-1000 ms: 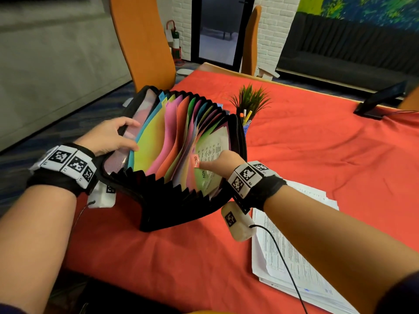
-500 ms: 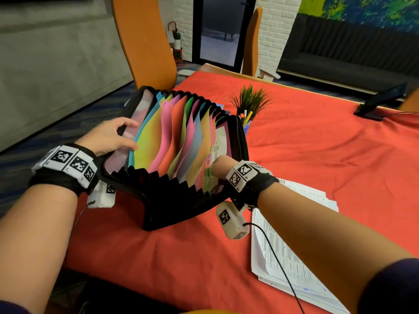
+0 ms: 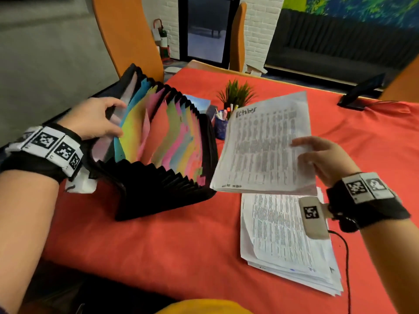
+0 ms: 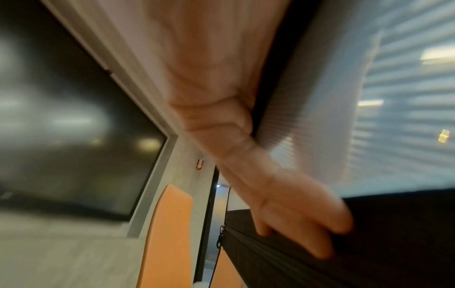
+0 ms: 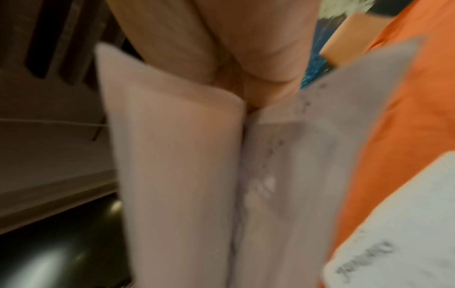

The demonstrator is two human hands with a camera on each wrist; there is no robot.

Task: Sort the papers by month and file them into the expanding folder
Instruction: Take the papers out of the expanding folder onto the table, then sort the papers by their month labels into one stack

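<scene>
- Two hands at work. The left hand [image 3: 95,118] grips the near end wall of the expanding folder [image 3: 158,155], fingers curled over its top edge, thumb on the outer side. The right hand [image 3: 322,159] pinches a thin sheaf of papers [image 3: 263,146] at its right edge, thumb on top.
- Folder stands fanned open on the red tablecloth [image 3: 158,245] at about 10 o'clock from the viewer. Held sheaf hangs just beside it at 1 o'clock, clear of the pockets. More sheets lie in a loose stack [image 3: 288,241] at 4 o'clock, under the right wrist.
- Risk: the sheaf is held at one edge only, so it may droop or fan out, and a sheet could slip loose on the way over.
- Risk: the coloured dividers [image 3: 163,137] sit close together; a bent leading edge could catch on one or slide into the neighbouring month.
- Risk: the heading on the top sheet is smeared by motion, so I cannot confirm the month; misfiling is possible.
- Risk: if the left hand eases off, the pockets may close up.
- Risk: the pen cup [image 3: 221,126] beside the small plant [image 3: 237,94] stands near the folder's far end, within reach of a swinging page.
- Head view alone shows the layout. Left wrist view shows the fingers [image 4: 307,220] on the black zipped edge, hidden from above. Right wrist view shows the sheaf's underside, parted into two flaps, and handwriting on the stack's top sheet [image 5: 393,233].
</scene>
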